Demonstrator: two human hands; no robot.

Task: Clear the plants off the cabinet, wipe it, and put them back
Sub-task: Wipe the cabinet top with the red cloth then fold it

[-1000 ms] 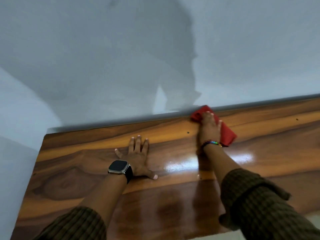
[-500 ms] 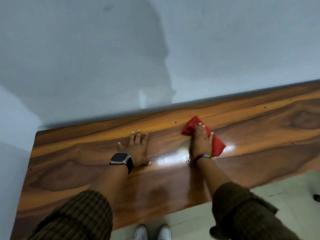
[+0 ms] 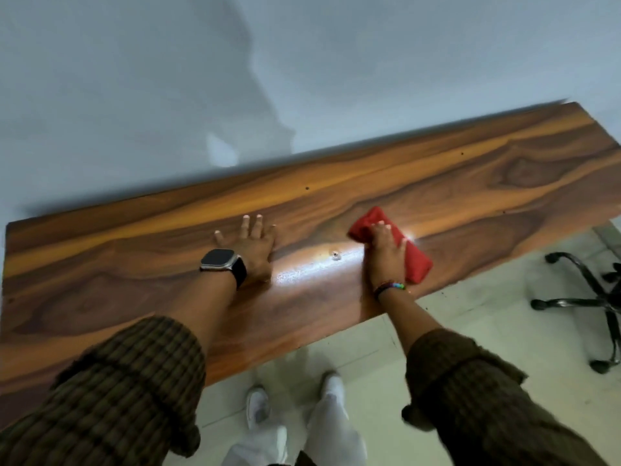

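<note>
The glossy wooden cabinet top (image 3: 470,183) stretches across the view, against a pale wall. No plants are in view. My right hand (image 3: 383,253) presses a folded red cloth (image 3: 415,260) flat on the wood, near the cabinet's front edge. My left hand (image 3: 250,250), with a dark watch on its wrist, lies palm down with fingers spread on the wood, to the left of the cloth. A small speck (image 3: 335,253) sits on the shiny patch between my hands.
A black wheeled chair base (image 3: 588,297) stands on the light tiled floor at the right, close to the cabinet's right end. My white shoes (image 3: 258,408) are at the cabinet's front edge. The wall runs right behind the cabinet.
My right hand has drawn the red cloth from the back edge by the wall toward the front edge. My left hand has stayed flat. The view has tilted down, showing floor and chair.
</note>
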